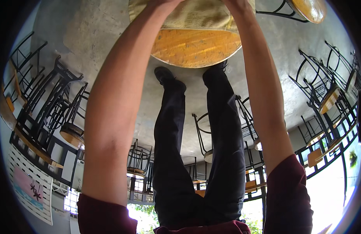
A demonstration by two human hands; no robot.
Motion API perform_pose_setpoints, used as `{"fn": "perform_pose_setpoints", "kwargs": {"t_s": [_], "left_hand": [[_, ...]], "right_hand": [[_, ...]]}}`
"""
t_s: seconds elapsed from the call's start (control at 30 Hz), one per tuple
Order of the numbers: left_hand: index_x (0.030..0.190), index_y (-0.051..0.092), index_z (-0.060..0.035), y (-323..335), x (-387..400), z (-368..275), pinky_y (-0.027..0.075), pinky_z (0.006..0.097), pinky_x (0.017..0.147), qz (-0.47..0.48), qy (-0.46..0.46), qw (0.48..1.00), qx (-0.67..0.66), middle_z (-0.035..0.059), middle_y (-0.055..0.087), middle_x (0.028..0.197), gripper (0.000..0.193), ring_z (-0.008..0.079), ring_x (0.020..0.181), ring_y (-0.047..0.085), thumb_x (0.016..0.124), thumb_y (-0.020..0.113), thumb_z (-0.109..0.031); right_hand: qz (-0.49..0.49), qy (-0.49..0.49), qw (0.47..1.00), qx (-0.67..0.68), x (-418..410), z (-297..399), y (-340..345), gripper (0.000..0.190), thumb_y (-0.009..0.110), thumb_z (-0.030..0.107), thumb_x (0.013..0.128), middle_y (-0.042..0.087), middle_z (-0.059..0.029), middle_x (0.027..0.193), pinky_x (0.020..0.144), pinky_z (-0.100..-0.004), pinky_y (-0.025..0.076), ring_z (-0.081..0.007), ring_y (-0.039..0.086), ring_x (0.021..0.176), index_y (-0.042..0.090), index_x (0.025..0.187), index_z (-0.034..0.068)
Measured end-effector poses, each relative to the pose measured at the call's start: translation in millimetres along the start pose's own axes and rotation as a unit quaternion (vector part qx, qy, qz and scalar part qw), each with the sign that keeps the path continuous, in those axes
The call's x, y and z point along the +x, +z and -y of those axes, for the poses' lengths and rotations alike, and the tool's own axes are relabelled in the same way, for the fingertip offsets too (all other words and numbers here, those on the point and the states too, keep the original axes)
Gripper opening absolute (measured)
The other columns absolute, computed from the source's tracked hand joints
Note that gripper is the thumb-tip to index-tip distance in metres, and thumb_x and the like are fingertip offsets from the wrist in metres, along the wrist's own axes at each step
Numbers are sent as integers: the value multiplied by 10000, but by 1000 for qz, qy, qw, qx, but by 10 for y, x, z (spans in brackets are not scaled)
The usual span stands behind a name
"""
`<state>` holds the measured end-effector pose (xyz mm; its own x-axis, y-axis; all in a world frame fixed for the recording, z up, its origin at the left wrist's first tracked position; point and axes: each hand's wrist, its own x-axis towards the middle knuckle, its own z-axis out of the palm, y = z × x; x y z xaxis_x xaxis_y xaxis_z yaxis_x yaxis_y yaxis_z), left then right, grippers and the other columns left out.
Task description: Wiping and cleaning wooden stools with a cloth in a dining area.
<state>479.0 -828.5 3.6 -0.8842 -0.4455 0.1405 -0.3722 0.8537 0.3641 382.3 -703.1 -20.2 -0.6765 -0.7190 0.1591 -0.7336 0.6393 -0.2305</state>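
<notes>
A khaki cloth (198, 14) with a stitched hem lies over the far part of a round wooden top (198, 46), which has a worn, scratched surface. Its near part is bare. Both my arms reach forward to the cloth. The upper picture edge cuts off most of my left hand (166, 2), at the cloth's left part. My right hand (238, 4) is likewise cut off, at the cloth's right part. The fingers of both are out of sight, so their grip cannot be seen. My dark shoes (163, 73) stand close to the round top's near edge.
A round wooden seat (310, 10) on a black metal frame stands at the upper right. Stacked black-framed furniture (49, 96) lines the left side, with more chairs (326, 87) on the right. Stools (138, 163) stand behind me on the concrete floor (110, 17).
</notes>
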Motion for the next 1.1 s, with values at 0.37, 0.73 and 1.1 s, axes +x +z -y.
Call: {"fn": "perform_pose_setpoints", "kwargs": {"t_s": [0.37,0.73,1.1], "left_hand": [[1455,541,-46,250,-1310,-127,248,560,1220,-202,122,959,156,201,432,1584,541,452,1475,350,993,573,-327],[1583,424,-132,-242,-2334,-556,139,573,1252,84,-115,989,-44,185,245,1697,643,439,1565,186,963,536,-262],[1459,517,-42,116,-790,147,241,549,1226,-191,-1,975,-113,216,401,1597,552,462,1466,352,1001,557,-348]], "right_hand": [[-120,3,991,62,-1176,441,-371,609,526,374,976,464,-254,1531,1157,-545,357,-467,429,1406,500,1461,7],[68,45,993,87,-2075,807,-423,598,447,332,1008,297,-205,1668,1237,-571,185,-399,239,1558,436,1538,55],[-77,-104,984,124,-254,500,-129,562,552,357,954,547,-226,1418,1123,-540,356,-432,488,1305,545,1403,19]]}}
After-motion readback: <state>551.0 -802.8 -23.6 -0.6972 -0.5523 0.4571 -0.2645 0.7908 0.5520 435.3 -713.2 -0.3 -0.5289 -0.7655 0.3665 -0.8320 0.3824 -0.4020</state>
